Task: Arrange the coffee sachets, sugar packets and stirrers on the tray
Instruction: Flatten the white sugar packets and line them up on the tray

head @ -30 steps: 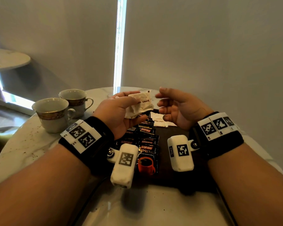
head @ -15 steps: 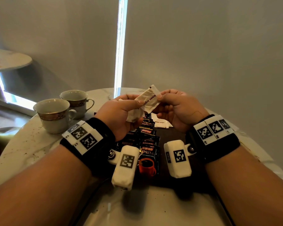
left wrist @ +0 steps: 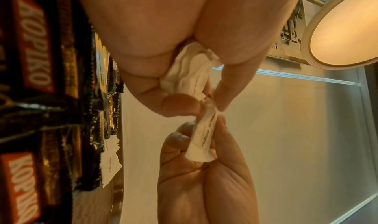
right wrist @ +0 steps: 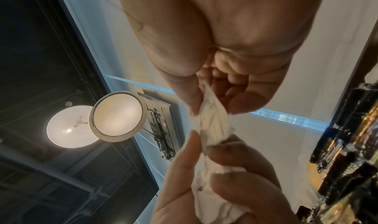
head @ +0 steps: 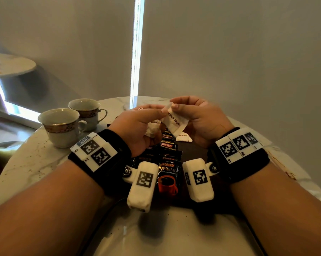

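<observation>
Head view: a round marble counter [head: 36, 163] with a dark tray [head: 196, 150] at its centre.
Tray contents: black coffee sachets [head: 168, 169] overlapping in a row running from 6 toward 12 o'clock; one white sugar packet [head: 182, 138] lies flat at the row's far end, toward 1 o'clock.
Cups: two cups [head: 62, 126] stand on the counter at 10 o'clock of the tray, just beside each other; what is in them cannot be told.
Left hand [head: 139, 130]: curled round a bunch of crumpled white sugar packets [left wrist: 188, 72], thumb and forefinger also pinching the top of one more.
Right hand [head: 200, 121]: thumb and fingers pinch that same single packet [head: 174, 122].
Single packet: white paper, printed "brown sugar" in red, tilted, held above the far end of the sachet row, clear of the tray.
Stirrers: pale sticks [head: 281, 163] lie on the counter at 3 o'clock of the tray, blurred.
</observation>
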Motion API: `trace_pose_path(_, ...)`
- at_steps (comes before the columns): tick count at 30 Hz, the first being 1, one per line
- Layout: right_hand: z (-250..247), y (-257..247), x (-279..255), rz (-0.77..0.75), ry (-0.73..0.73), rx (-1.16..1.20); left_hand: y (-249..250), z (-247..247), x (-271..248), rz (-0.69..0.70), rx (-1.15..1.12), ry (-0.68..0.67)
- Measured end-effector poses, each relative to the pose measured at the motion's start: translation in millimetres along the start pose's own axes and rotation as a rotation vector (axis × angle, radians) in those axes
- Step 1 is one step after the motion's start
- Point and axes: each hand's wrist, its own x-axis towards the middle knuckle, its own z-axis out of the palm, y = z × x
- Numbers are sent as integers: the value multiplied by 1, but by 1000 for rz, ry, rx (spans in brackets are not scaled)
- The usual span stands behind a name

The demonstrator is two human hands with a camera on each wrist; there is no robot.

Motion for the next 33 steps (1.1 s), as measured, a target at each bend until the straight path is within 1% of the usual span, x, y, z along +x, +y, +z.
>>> trace_pose_path(3,2,-1,-3,8,-7,34,1,1,1,31,-32,7)
trace_pose_path(6,1,-3,-5,11,-18,-23,0,1,4,67,-67,27)
trace_pose_path(15,0,0,-4,6,-9,-84,0,1,3,58,-34,99)
trace_pose_path(19,0,-2,-6,22,-48,-112,0,-2,5,70,-22,103)
trace_pose_path(22,-2,-3,-3,19,-39,-147,0,0,4,72,-55,96)
trace_pose_path(24,-8,-4,2,2,21,-110,1,0,4,54,-114,104)
trace_pose_path(26,-22,-7,12,-14,135,-47,3,0,4,46,-172,120)
trace_pose_path(28,-43,-6,22,1,265,-17,4,-1,4,56,-209,119)
trace_pose_path(30,-66,5,33,69,384,-27,4,-1,4,76,-226,133)
trace_pose_path(33,-93,30,43,230,529,-38,4,-1,5,86,-241,135)
